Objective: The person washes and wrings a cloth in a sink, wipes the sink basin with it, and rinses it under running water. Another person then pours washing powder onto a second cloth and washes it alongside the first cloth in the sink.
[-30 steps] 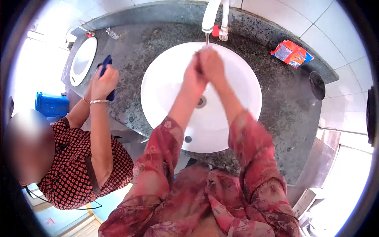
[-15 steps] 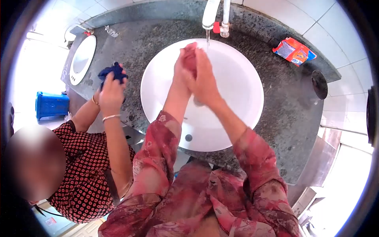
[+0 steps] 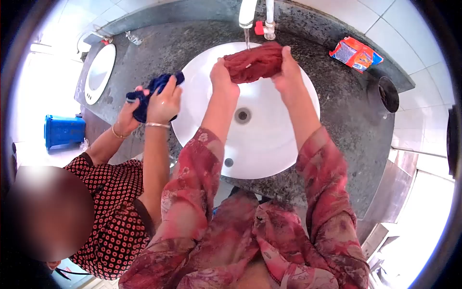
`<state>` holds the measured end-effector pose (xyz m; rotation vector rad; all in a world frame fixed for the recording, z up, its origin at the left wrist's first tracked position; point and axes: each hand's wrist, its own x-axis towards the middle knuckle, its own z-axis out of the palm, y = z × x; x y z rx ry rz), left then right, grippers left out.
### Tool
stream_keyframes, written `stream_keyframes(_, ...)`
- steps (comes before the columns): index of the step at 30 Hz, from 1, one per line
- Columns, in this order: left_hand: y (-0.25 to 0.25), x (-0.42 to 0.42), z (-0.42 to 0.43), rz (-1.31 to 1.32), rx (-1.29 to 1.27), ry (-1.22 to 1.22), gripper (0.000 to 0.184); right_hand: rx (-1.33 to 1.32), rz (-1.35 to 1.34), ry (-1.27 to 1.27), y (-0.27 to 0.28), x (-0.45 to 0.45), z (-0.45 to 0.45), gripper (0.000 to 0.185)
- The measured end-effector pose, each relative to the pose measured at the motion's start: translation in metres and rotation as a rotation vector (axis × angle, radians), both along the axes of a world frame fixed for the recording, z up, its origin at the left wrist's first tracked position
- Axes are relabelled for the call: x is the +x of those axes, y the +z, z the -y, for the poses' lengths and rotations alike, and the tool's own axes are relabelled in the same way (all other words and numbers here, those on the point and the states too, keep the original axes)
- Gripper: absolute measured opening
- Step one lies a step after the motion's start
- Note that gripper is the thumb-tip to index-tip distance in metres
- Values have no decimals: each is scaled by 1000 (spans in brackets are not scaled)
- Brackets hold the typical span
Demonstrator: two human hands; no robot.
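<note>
A dark red cloth (image 3: 254, 63) is stretched sideways over the back of the white sink (image 3: 274, 135). My left hand (image 3: 224, 81) is closed on its left end, and my right hand (image 3: 290, 77) grips the right end. Most fingers are hidden behind the fabric. A thin stream of water runs from the white tap (image 3: 247, 15) close behind the cloth's upper edge; whether it wets the cloth I cannot tell. Below the cloth, the drain (image 3: 243, 115) shows in the basin.
At left, another person's hands (image 3: 161, 103) hold a dark blue cloth (image 3: 140, 107) by the sink's rim. An orange packet (image 3: 355, 54) and a dark round container (image 3: 388, 94) stand on the stone counter (image 3: 346, 125). Beyond are a second basin (image 3: 111, 53) and a blue bin (image 3: 65, 131).
My hands were pressed together around the bunched cloth; now they are apart with it spread between them. The other person's hands and blue cloth have moved right, towards the sink.
</note>
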<state>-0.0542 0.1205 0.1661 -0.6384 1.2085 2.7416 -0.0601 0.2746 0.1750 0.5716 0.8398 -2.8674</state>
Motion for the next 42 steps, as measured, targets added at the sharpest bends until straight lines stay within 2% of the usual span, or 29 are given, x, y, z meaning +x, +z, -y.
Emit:
stream_keyframes(1,-8,1,1,7,207,-46,42,-21,17,-86,4,0,17,45)
stream_keyframes(2,7,14,-7,143,299,-111,57,311,-56,-86,0,3,30,39)
stream_keyframes(3,31,27,-19,115,445,-139,58,680,-172,-8,10,16,40,35)
stream_keyframes(4,27,32,-18,52,322,-98,57,1053,-270,17,20,29,50,32)
stream_keyframes(5,13,35,-14,-10,201,-58,55,1459,-407,130,44,52,58,31)
stream_keyframes(6,-34,23,8,-180,631,-414,43,1590,-667,-112,32,67,71,28)
stream_keyframes(7,-76,8,7,-178,631,-415,43,1590,-665,-112,35,64,69,28)
stream_keyframes(8,-108,-6,0,-518,518,-407,43,1828,-594,56,39,56,66,29)
stream_keyframes(10,24,32,-26,155,301,-112,45,2122,-376,273,30,19,53,30)
stream_keyframes(11,11,30,-30,109,364,-140,49,1789,-85,229,29,-6,38,30)
stream_keyframes(13,18,19,-29,69,219,-153,53,1526,-226,-83,7,-17,35,31)
stream_keyframes(15,22,8,-11,-22,98,-197,62,1444,-339,-77,16,3,56,32)
stream_keyframes(17,-20,-15,23,-296,393,-510,62,1497,-478,-101,55,63,81,29)
stream_keyframes(18,-31,-18,32,-447,579,-670,59,1497,-475,-178,45,59,82,28)
stream_keyframes(19,-35,-19,29,-429,564,-655,55,1492,-465,-258,32,49,86,26)
stream_keyframes(21,-15,-2,-11,49,315,-182,43,1681,-205,-167,15,7,69,28)
stream_keyframes(23,-7,15,-30,62,373,-181,38,1590,-104,-237,12,-19,48,33)
stream_keyframes(27,7,2,-3,39,187,-159,45,1482,-269,9,16,20,73,28)
stream_keyframes(28,-2,2,26,-23,217,-375,54,1453,-390,-40,25,47,86,28)
stream_keyframes(29,-10,0,42,-205,543,-715,57,1408,-474,-95,43,68,90,27)
stream_keyframes(31,-23,10,19,-459,724,-757,48,1596,-409,33,42,62,89,27)
stream_keyframes(33,1,28,-18,217,272,-138,40,1789,-199,129,31,24,62,29)
stream_keyframes(34,1,34,-25,169,336,-155,37,1625,-57,37,8,3,51,34)
stream_keyframes(35,2,37,-22,184,339,-150,37,1581,-73,120,13,9,48,34)
stream_keyframes(37,1,26,-15,134,261,-178,44,1536,-204,-71,8,28,65,36)
stream_keyframes(38,-19,13,10,9,157,-350,50,1523,-266,-18,17,47,74,32)
stream_keyframes(39,-17,10,26,-401,619,-826,54,1519,-259,-8,15,49,75,32)
stream_keyframes(41,-13,13,28,-486,762,-885,51,1574,-238,-13,12,44,79,28)
stream_keyframes(42,0,22,13,-153,491,-526,45,1595,-222,-14,8,40,78,25)
